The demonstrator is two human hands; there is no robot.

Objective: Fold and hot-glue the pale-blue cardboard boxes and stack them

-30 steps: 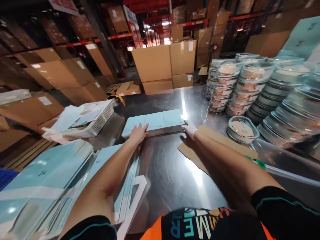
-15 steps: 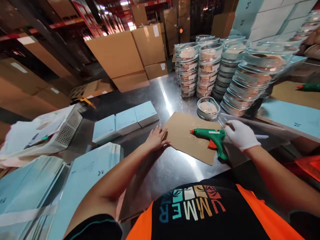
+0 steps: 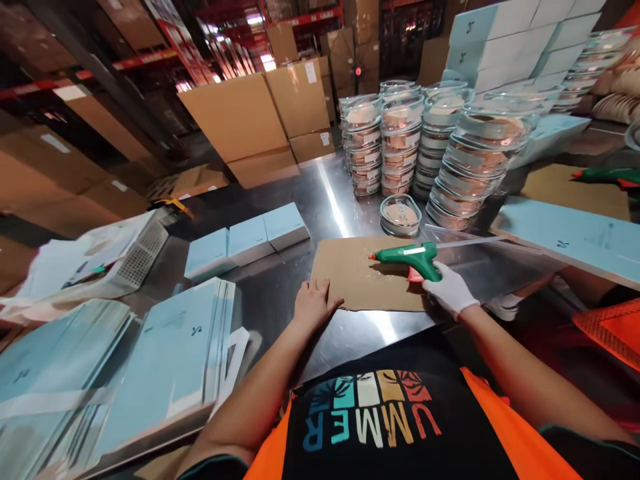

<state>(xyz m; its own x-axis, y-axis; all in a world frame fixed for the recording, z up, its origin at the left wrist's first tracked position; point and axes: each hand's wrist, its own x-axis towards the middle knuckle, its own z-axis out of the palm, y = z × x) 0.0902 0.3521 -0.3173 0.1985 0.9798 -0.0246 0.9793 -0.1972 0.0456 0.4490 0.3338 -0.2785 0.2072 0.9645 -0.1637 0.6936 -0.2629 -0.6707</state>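
My right hand (image 3: 450,291), in a white glove, grips a green glue gun (image 3: 411,257) by its handle, nozzle pointing left above a brown cardboard sheet (image 3: 355,280) on the steel table (image 3: 280,293). My bare left hand (image 3: 313,303) rests flat on the cardboard's near left corner. A single round clear container (image 3: 400,215) sits just beyond the cardboard. A row of three light blue boxes (image 3: 247,240) lies to the left of the cardboard.
Stacks of round clear containers (image 3: 430,147) stand at the back right. Flat light blue cartons (image 3: 170,360) pile at my near left. A second green glue gun (image 3: 607,176) and another person's gloved hand (image 3: 505,305) are at the right. Brown shipping boxes (image 3: 260,120) stand behind the table.
My right hand took hold of the glue gun and lifted it over the cardboard. My left hand left the blue boxes and settled on the cardboard's corner.
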